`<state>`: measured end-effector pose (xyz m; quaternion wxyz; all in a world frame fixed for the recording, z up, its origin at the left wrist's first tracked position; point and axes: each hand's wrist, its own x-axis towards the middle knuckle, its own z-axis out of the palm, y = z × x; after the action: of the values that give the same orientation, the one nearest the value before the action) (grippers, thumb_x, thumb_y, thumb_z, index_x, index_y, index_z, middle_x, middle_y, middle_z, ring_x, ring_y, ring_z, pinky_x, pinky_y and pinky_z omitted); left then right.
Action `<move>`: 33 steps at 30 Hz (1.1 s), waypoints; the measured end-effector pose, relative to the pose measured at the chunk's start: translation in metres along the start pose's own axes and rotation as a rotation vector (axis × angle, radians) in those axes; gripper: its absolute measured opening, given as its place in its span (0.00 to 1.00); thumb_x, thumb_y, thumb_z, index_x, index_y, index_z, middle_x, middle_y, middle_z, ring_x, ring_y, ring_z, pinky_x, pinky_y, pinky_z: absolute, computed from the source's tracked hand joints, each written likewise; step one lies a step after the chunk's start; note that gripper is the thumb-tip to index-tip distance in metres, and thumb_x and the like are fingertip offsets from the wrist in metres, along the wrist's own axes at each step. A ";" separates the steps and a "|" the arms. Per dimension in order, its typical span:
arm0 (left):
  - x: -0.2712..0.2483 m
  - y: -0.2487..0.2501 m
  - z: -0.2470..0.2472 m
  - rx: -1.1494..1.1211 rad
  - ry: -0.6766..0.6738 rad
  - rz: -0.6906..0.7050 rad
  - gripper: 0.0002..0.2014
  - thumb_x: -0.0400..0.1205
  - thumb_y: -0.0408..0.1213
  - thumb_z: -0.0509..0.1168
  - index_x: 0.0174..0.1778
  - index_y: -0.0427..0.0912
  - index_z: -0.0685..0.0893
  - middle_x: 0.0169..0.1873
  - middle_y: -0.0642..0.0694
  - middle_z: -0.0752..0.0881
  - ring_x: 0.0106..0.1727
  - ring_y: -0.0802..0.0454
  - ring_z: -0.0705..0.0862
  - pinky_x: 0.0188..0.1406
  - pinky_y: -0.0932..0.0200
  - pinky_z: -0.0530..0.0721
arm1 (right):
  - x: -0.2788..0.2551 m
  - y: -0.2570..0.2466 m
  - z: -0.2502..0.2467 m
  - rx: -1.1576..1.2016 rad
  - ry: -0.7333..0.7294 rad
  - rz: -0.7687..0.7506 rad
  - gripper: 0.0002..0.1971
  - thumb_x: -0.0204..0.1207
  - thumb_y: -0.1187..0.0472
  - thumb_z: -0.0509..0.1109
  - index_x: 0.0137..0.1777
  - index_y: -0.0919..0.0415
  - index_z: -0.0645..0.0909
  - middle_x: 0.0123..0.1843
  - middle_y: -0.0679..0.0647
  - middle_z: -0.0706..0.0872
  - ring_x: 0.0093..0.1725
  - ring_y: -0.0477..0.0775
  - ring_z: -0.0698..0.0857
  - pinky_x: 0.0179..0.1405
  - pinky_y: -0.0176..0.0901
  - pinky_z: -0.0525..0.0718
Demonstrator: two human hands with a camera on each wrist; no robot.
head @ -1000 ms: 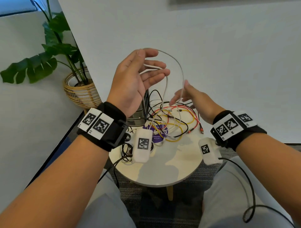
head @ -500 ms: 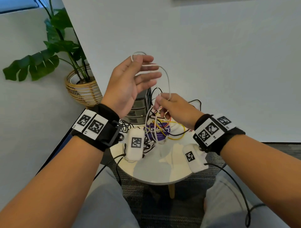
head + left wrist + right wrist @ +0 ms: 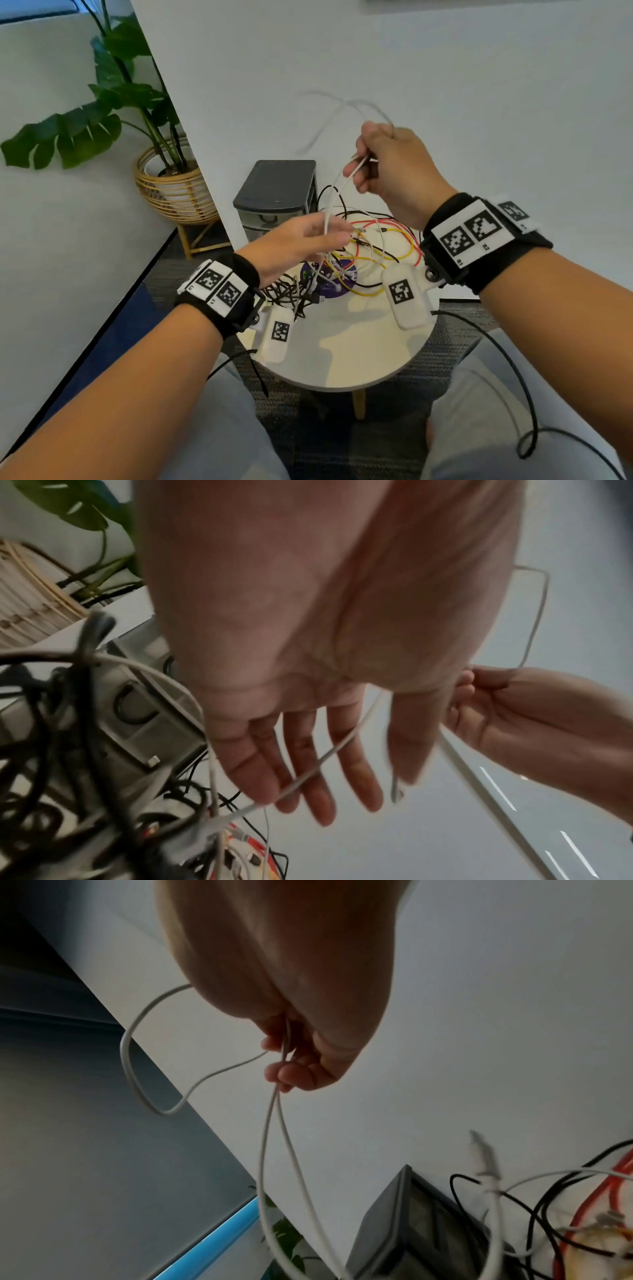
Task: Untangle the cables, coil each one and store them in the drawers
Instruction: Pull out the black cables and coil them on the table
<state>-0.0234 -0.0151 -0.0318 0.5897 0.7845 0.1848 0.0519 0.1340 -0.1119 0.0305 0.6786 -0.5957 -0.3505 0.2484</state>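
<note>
Above table [image 3: 342, 346]: my right hand [image 3: 390, 171] pinched the white cable [image 3: 334, 186]
Left hand [image 3: 298, 243]: fingers straight, cable lay across them
Writing: purple disc's [image 3: 337, 277] print unreadable

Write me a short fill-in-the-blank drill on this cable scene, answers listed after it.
1. The right hand grips loops of the thin ____ cable up in the air.
2. The left hand has its fingers ____, the same cable running across them.
3. The dark grey plastic drawer unit stands on the round ____ table.
4. The red and yellow cables lie on the ____.

Missing words: white; straight; white; table
</note>
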 end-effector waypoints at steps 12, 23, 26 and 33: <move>0.008 -0.012 0.014 0.256 -0.036 -0.127 0.14 0.92 0.37 0.59 0.56 0.31 0.87 0.41 0.45 0.89 0.42 0.53 0.86 0.43 0.58 0.82 | 0.013 0.007 -0.048 -0.004 0.238 0.034 0.17 0.91 0.54 0.54 0.41 0.56 0.73 0.44 0.58 0.91 0.28 0.51 0.79 0.28 0.41 0.76; 0.019 -0.007 0.016 0.106 0.207 0.092 0.11 0.91 0.39 0.63 0.53 0.43 0.91 0.31 0.47 0.78 0.29 0.54 0.70 0.30 0.60 0.70 | 0.013 0.062 -0.052 -0.602 -0.061 0.038 0.08 0.85 0.57 0.68 0.46 0.60 0.82 0.50 0.51 0.87 0.42 0.52 0.85 0.42 0.47 0.83; 0.024 -0.004 0.021 0.146 0.228 0.171 0.13 0.91 0.40 0.61 0.52 0.44 0.91 0.30 0.46 0.76 0.29 0.49 0.69 0.29 0.58 0.68 | 0.004 0.071 -0.037 -0.674 -0.304 -0.063 0.07 0.84 0.61 0.68 0.44 0.53 0.83 0.48 0.48 0.88 0.45 0.50 0.83 0.49 0.48 0.83; 0.032 -0.014 0.012 0.252 0.453 0.303 0.12 0.91 0.40 0.62 0.48 0.44 0.90 0.29 0.56 0.79 0.31 0.61 0.74 0.33 0.62 0.73 | 0.007 0.063 -0.033 -0.450 -0.442 0.156 0.04 0.74 0.71 0.67 0.44 0.63 0.82 0.45 0.58 0.86 0.46 0.52 0.79 0.38 0.41 0.75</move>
<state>0.0062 -0.0112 -0.0523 0.4167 0.8387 0.1974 0.2898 0.1695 -0.1169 -0.0317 0.4163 -0.6874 -0.4890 0.3392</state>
